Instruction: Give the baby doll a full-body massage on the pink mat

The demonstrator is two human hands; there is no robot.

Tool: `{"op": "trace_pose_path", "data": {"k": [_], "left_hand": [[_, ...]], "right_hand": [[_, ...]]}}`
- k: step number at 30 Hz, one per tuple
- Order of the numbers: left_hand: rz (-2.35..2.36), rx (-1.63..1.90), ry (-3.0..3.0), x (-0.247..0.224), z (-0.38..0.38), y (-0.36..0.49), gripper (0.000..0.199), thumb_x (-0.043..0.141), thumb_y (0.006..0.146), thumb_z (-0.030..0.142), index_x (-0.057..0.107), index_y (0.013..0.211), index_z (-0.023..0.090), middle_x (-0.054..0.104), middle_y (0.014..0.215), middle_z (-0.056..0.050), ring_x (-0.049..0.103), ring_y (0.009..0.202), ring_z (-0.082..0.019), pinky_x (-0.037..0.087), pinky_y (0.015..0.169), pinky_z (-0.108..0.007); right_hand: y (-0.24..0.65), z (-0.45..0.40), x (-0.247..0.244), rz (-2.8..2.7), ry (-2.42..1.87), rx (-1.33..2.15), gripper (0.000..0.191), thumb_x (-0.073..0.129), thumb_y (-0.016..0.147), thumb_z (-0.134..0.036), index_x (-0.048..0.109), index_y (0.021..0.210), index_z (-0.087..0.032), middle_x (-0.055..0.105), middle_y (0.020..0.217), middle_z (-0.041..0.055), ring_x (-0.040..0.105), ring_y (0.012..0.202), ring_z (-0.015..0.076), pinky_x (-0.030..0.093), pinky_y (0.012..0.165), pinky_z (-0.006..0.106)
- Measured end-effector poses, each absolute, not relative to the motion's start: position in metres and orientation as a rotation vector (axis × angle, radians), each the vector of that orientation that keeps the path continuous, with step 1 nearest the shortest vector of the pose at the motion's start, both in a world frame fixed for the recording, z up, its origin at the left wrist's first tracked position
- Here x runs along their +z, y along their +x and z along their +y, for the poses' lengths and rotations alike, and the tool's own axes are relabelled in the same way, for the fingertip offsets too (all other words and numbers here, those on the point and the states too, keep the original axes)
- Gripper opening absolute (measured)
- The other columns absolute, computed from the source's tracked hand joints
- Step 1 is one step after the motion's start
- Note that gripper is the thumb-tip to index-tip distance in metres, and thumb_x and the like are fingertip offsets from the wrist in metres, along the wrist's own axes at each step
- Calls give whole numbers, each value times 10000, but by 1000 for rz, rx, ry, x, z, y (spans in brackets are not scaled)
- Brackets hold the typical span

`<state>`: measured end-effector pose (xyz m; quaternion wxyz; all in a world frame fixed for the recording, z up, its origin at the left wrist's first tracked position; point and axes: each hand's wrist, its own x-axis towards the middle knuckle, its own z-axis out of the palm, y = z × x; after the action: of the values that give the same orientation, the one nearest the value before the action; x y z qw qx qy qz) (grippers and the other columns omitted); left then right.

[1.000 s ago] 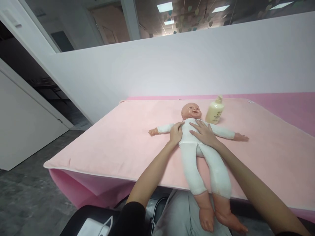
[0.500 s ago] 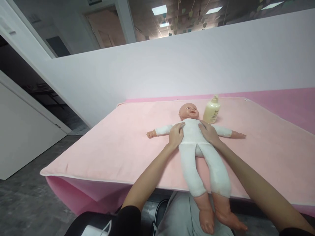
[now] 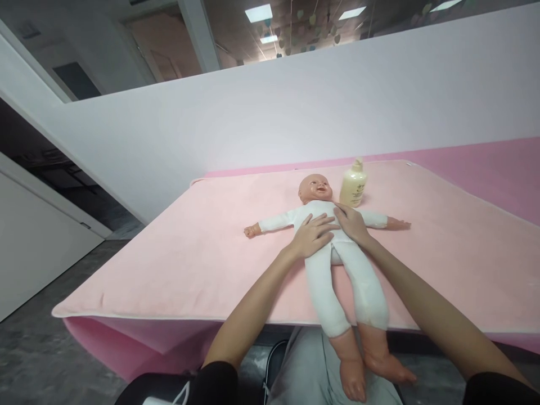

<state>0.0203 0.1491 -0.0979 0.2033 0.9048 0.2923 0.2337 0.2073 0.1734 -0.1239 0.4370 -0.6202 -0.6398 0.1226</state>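
A baby doll (image 3: pixel 323 211) in a white cloth suit lies on its back, head away from me and arms spread. Its feet hang over the table's near edge above my lap. My left hand (image 3: pixel 314 235) rests flat across the doll's belly with the fingers spread and pointing right. Along the right side of the doll's chest lies my right hand (image 3: pixel 351 224), fingers stretched out and touching the cloth near the shoulder. A pale yellow pump bottle (image 3: pixel 353 185) stands upright just beyond the doll's arm, to the right of its head.
A light pink blanket (image 3: pixel 169 259) covers the table, over a darker pink cloth (image 3: pixel 498 169). Behind it rises a white partition wall (image 3: pixel 274 118). A door (image 3: pixel 37 236) is at the left, and a dark chair (image 3: pixel 156 388) is at the lower left.
My left hand has moved from the doll's side onto its belly, its fingers now spread across. The right hand stays at the chest. The whole view has shifted slightly.
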Motion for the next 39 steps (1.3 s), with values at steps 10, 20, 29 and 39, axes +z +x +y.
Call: {"op": "trace_pose_path", "data": {"k": [10,20,29,39], "left_hand": [[1101,663,2390,-103,161,18,499,426,909,522,437,1380,360,267,1556,-25,155,1465,-239,79,1166,-549],[1240,1076,2142,-129,190,9,486,341,952,293,398,1413,153,401,1482,-118,345,1396,-213,255,1166,-432],[1248,1238,2045,-133,193,10,450,341,872,80,568,1256,143,584,1320,-96,528,1245,-179,384,1108,-368],[1253,1233,2071,-131,189,12,436,349,872,70,579,1236,140,585,1318,-95,520,1253,-172,364,1126,-366]], "right_hand": [[207,172,-123,-1583,-1513,317,468,428,876,-428,634,1196,-156,629,1230,112,570,1161,268,408,1034,446],[196,155,-106,-1942,-1156,357,334,557,806,-459,706,952,-197,653,1188,90,548,1209,272,310,1130,489],[174,138,-97,-2103,-983,749,298,579,830,-455,743,935,-229,696,1098,35,597,1152,241,293,1154,483],[181,158,-110,-2146,-1332,327,425,428,911,-439,596,1256,-257,500,1397,22,317,1399,251,108,1176,545]]}}
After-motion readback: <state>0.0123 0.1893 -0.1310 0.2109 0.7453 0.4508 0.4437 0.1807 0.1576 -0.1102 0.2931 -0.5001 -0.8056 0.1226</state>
